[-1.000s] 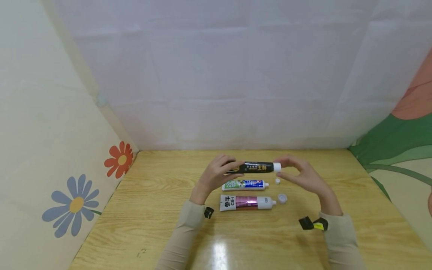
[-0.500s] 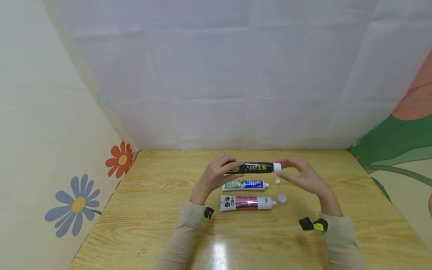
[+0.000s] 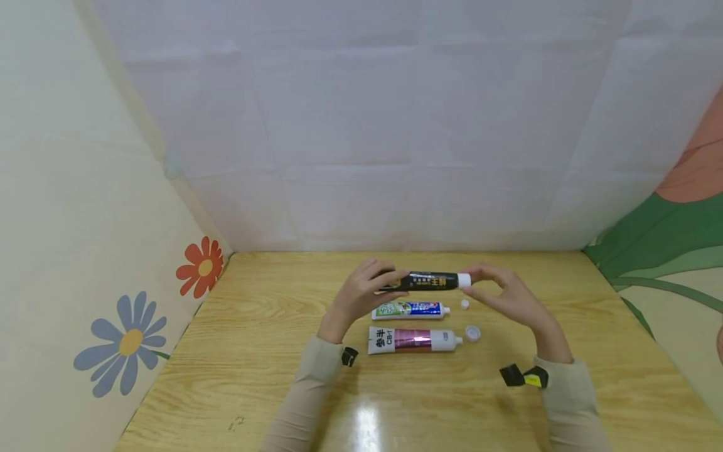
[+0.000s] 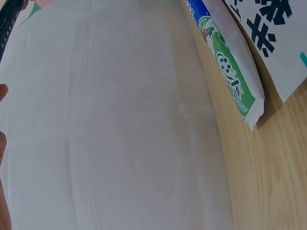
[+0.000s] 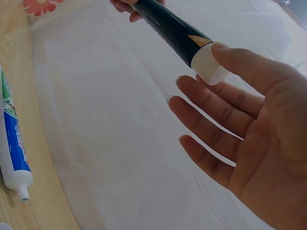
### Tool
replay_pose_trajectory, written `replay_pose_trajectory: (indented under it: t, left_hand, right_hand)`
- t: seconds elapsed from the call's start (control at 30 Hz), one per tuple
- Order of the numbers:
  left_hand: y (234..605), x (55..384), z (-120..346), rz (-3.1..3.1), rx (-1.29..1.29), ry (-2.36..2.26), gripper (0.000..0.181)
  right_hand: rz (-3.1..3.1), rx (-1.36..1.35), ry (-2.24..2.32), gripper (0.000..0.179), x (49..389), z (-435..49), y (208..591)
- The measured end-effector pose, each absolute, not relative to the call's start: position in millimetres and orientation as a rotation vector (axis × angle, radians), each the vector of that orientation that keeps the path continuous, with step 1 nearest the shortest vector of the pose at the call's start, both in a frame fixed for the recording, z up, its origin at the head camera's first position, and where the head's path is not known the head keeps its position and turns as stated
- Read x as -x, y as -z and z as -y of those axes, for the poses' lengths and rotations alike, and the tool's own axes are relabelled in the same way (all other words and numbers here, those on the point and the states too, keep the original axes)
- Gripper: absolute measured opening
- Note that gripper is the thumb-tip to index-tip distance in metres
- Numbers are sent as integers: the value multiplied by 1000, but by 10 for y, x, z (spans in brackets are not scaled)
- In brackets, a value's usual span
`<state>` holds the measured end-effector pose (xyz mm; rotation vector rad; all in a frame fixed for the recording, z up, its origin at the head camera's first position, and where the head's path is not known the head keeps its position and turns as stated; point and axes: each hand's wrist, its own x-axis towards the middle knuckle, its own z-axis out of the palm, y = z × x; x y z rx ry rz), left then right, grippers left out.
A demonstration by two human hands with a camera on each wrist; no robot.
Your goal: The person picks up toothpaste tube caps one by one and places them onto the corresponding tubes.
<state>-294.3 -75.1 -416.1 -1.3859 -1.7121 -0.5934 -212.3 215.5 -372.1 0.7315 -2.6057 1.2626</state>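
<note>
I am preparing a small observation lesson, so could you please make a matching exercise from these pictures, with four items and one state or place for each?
Column one
1. black tube
2. pink and white tube
3. small loose cap
4. right hand

Column two
A. lies on the table, near the nozzle of the blue and green tube
B. is held above the table by the left hand
C. pinches a white cap at a tube's end
D. lies uncapped, with a larger round cap close to its nozzle

Right pairs: 1-B, 2-D, 3-A, 4-C
</note>
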Motion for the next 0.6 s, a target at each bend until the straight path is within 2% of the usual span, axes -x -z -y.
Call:
replay_pose_trajectory:
  t: [0.6]
  left_hand:
    - [4165, 2933, 737, 1735, 1377, 569, 46]
  right_hand:
    - [2619, -738, -1231, 16, 2065, -2112, 3618]
